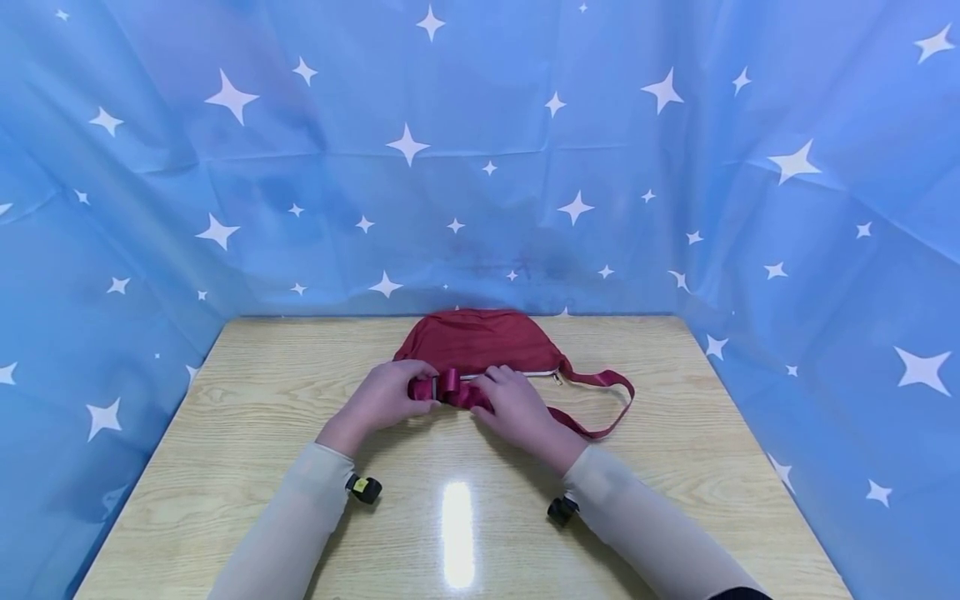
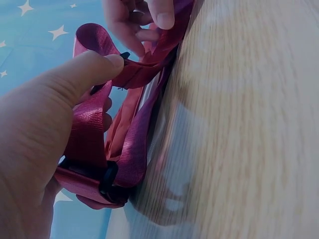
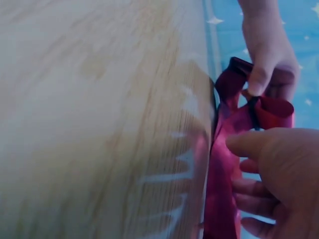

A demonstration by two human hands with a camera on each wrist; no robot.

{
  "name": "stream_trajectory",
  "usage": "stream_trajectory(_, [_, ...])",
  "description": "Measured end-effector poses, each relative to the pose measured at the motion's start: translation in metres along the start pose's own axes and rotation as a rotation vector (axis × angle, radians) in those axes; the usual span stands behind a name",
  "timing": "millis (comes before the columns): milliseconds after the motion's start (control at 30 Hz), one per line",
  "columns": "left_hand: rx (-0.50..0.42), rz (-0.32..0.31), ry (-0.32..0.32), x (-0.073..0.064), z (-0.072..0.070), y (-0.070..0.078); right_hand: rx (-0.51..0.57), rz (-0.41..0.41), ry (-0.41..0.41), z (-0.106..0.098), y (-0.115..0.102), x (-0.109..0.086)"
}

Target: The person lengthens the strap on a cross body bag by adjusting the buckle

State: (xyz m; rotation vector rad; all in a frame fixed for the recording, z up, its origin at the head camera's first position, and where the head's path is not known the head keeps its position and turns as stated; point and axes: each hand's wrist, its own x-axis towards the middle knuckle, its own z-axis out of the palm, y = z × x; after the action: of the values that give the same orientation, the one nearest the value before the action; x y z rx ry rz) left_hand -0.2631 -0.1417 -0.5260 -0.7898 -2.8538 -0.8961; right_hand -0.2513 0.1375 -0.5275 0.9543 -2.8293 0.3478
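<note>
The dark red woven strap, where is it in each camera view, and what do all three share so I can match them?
Head: the dark red woven strap runs between left hand and right hand, below centre, and loops beyond the right hand.
Left wrist: strap mainly in the left half, reaching the top edge.
Right wrist: strap right of centre, reaching the bottom edge.
Shared landmark: the pale wood-grain tabletop.

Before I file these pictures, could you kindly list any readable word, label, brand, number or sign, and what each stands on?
None can be read in any view.
Yellow patch on the black device by the left sleeve: any marking is too small to read.
Red bag and its strap: no lettering shows.
Blue backdrop: only white stars, no words.
</note>
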Motion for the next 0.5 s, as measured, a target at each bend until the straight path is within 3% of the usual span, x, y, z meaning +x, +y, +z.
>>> stream_trajectory(233, [-0.004,-0.016,-0.006,0.0008,0.0006,-0.0015,0.011,-0.007,-0.020,0.0029,0.0006,0.0060])
stream_trajectory(500, [0.000,-0.007,-0.008,0.0021,0.0017,-0.0010,0.068,-0.109,0.056,0.0035,0.0075,0.0058])
